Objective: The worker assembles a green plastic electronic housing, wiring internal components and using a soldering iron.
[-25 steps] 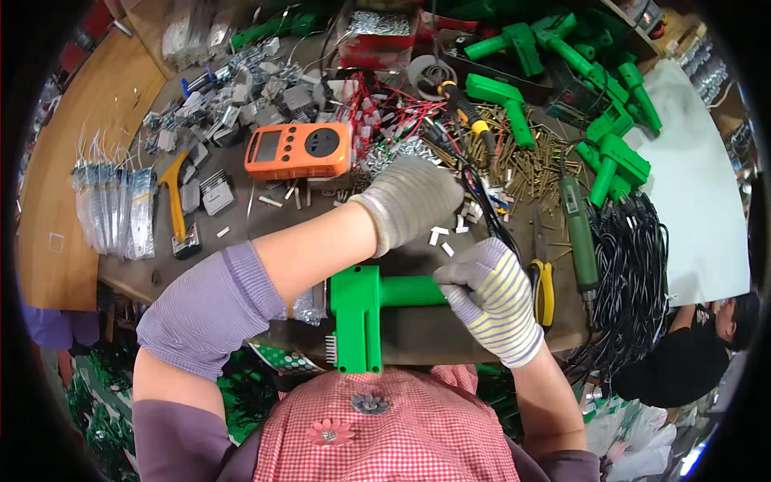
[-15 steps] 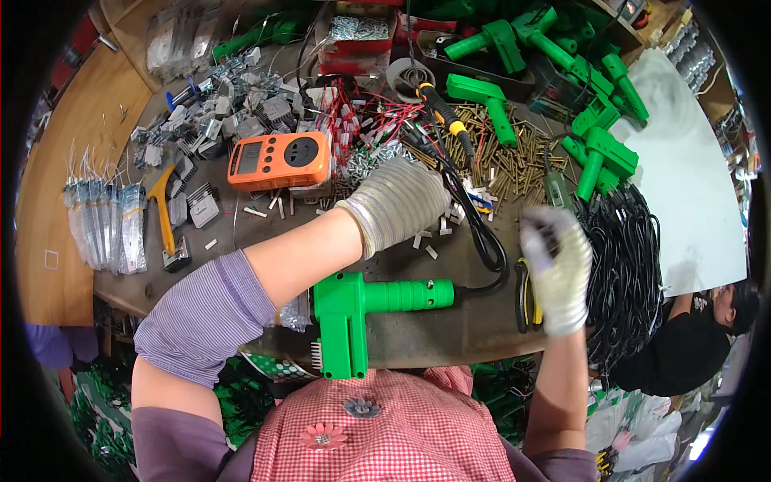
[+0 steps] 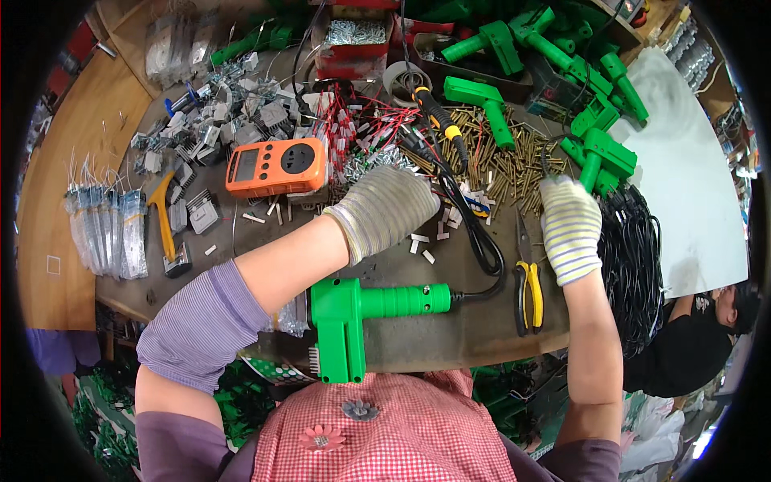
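The green tool (image 3: 338, 331) lies crosswise, its long handle (image 3: 405, 300) pointing right.

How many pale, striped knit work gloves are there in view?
2. One pale striped knit glove is on the left hand, near the orange box-shaped meter; the other is on the right hand, beside the bundled black cables. More could be hidden.

Looks smooth, faintly glossy plastic on the green tool (image 3: 339, 325) and orange meter (image 3: 277, 167); turns to knitted cloth on the gloves (image 3: 387, 210), woven cloth on the apron (image 3: 409, 438), brassy metal on the screws (image 3: 518, 170), dull matt on the tabletop (image 3: 434, 341)
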Demonstrator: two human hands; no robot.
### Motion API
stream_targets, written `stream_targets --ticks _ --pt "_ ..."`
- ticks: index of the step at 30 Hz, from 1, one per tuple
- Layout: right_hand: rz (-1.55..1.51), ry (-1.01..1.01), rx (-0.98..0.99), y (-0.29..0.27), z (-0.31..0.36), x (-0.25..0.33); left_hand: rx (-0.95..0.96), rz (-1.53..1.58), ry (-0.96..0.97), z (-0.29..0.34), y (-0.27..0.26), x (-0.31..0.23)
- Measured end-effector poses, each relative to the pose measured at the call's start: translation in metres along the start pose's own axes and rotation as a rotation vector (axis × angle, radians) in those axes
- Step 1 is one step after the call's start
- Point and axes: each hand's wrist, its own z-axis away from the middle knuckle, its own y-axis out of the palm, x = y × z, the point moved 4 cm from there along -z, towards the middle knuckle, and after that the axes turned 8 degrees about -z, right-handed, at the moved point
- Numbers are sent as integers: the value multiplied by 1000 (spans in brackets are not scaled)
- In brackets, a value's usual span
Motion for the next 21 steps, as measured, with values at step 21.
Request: stream_targets --ticks 21 --pt "-1355 130 -14 -98 4 125 -501 1081 -426 83 -75 12"
